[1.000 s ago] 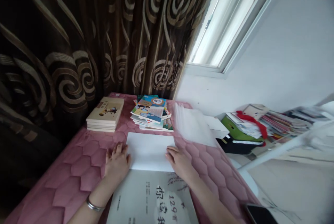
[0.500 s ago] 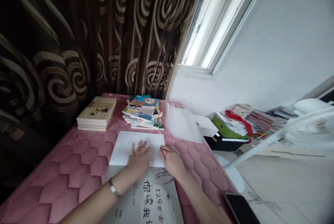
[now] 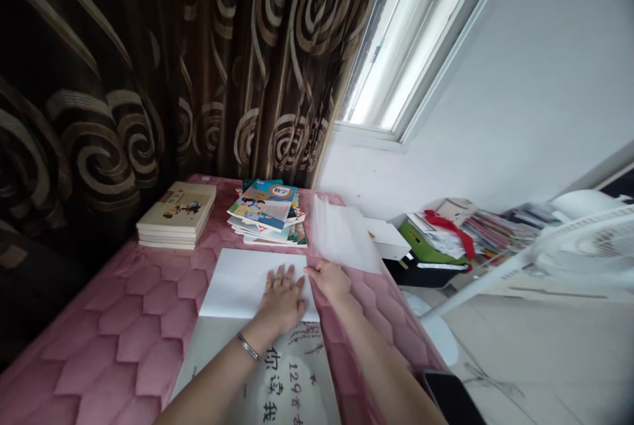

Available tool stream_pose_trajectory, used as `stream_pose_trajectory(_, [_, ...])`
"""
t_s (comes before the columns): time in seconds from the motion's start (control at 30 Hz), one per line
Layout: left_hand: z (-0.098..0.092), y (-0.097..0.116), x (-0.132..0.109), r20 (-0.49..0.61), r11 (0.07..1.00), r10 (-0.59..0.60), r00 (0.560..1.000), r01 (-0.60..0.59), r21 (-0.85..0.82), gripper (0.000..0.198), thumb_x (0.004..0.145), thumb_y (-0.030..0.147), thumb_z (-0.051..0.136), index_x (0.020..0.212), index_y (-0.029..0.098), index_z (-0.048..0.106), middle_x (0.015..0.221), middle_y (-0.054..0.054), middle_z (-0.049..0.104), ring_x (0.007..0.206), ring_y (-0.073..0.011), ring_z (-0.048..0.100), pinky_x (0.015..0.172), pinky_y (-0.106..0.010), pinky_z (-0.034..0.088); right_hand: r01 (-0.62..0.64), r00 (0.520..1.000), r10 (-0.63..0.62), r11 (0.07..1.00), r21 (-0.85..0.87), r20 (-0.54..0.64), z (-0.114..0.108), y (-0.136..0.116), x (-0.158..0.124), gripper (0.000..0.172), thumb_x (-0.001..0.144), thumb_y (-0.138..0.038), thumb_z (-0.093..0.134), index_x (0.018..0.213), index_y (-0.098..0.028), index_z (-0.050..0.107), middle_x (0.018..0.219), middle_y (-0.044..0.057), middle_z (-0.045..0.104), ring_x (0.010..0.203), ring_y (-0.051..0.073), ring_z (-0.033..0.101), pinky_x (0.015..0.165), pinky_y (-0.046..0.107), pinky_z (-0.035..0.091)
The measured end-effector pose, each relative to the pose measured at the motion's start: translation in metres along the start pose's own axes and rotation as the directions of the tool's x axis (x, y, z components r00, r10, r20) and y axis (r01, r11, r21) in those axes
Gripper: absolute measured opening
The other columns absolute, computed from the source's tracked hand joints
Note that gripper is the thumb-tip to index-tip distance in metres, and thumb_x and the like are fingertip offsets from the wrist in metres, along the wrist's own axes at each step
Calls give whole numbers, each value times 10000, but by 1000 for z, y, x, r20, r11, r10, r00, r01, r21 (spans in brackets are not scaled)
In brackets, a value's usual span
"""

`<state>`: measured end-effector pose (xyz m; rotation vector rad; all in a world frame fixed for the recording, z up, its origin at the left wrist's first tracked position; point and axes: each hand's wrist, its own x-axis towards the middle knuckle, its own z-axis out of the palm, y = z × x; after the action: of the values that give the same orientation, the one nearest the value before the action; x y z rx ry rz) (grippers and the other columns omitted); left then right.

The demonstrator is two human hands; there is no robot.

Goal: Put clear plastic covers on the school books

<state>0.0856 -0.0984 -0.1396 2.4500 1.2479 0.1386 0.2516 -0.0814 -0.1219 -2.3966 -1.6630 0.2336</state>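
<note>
A white sheet [image 3: 238,280] lies on the pink quilted table [image 3: 129,332], over the top of a large grey book [image 3: 287,379] with printed characters. My left hand [image 3: 282,299] rests flat on the sheet's right part, fingers spread, a bracelet on its wrist. My right hand [image 3: 329,278] sits at the sheet's right edge with its fingers curled against that edge; I cannot tell whether it grips the edge. Both forearms reach in from the bottom.
A stack of beige books [image 3: 178,214] and a pile of colourful books [image 3: 267,210] lie at the table's far end, beside a pile of clear plastic sleeves [image 3: 341,233]. A dark phone [image 3: 453,398] lies near right. Curtain behind; cluttered floor and white fan [image 3: 579,247] to the right.
My left hand moved from the sheet's left edge across onto its right part, close to my right hand. The right hand slid slightly up the right edge. The view shifted a little.
</note>
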Motion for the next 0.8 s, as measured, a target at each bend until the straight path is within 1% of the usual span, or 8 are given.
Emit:
stream_pose_trajectory(0.13, [-1,1,0,7,1000,4,1000,-4,15,623,902,443,303,1494,247,297,1616,-54,76,1472,-298,-14,1170,-527,-21,-133,991,135,989,-58,17,0,-12,18,521,870,-595,499,1007,-146,723,1006,182,724,972,296,684,775,334,504])
stream_pose_trajectory(0.23, [0,0,-1,4,1000,11,1000,-11,28,625,904,436,300,1498,244,283,1618,-45,62,1473,-299,-14,1172,-526,-23,-177,984,178,980,-90,4,1,-17,22,616,910,-593,410,1114,-78,679,1053,245,693,1004,339,669,782,392,513])
stream_pose_trajectory(0.3, [0,0,-1,-4,1000,8,1000,-8,24,629,899,436,308,1496,239,290,1617,-53,72,1473,-303,-9,1171,-529,-22,-136,990,138,985,-104,16,1,-15,19,597,926,-569,390,1097,-83,691,1059,239,694,1021,335,663,810,394,507])
stream_pose_trajectory(0.43, [0,0,-1,-9,1000,8,1000,-8,15,642,890,435,319,1495,222,295,1614,-76,85,1472,-305,-17,1168,-540,-17,23,995,-13,995,-101,102,-4,-5,5,458,862,-583,513,878,-198,760,970,131,743,982,271,682,828,308,492])
stream_pose_trajectory(0.5, [-1,1,-1,-6,1000,11,1000,-11,17,649,891,428,315,1504,222,268,1614,-77,78,1472,-304,-22,1167,-544,-17,49,992,-37,994,-101,119,-6,-2,-1,441,835,-600,539,831,-219,762,945,110,751,965,261,686,813,298,494])
stream_pose_trajectory(0.6, [-2,1,-2,1,1000,17,1000,-17,25,647,898,428,310,1506,211,262,1615,-77,68,1472,-307,-22,1169,-541,-18,13,995,-3,994,-104,100,-5,-6,-1,460,842,-597,527,897,-202,755,987,124,742,988,278,678,807,320,499])
stream_pose_trajectory(0.8, [2,-2,-2,-36,999,43,998,-42,24,624,912,454,309,1486,207,318,1610,-89,115,1470,-320,11,1168,-547,4,-146,989,148,986,-74,23,2,-26,19,546,896,-566,468,1098,-109,687,1065,214,700,1013,318,669,798,375,518])
